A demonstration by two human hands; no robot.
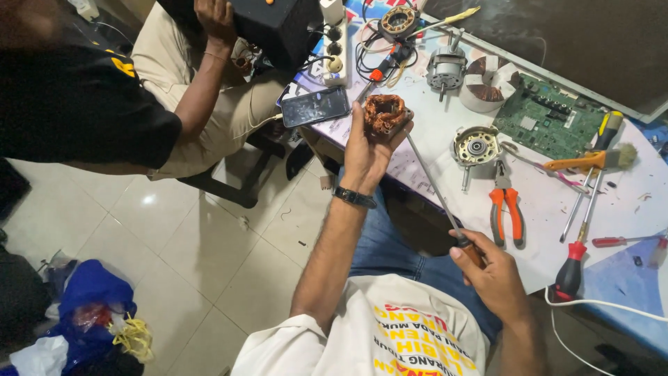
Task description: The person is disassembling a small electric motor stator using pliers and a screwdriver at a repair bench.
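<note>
We sit over a pale tiled floor (209,237) at a white surface (543,209) crowded with motor parts and tools. Nearest us, our right hand (495,275) has its fingers closed around the wooden handle of a long screwdriver (435,188), whose thin shaft runs up and away to the copper-wound stator (384,113). Our left hand (365,150), a dark watch (354,197) on the wrist, holds that stator up above the edge of the surface, fingers wrapped around its outer side.

We judge the stator dense and heavy for its bulk, with a stiff core, yet its fine copper windings look easily nicked; the steel rim is the safer place to hold, not the coils.

On the surface beyond lie orange-handled pliers (506,209), a red-handled screwdriver (577,240), a round motor housing (476,147), a green circuit board (550,118) and a phone (315,106). Farther left, another person (174,90) sits beside the surface.
</note>
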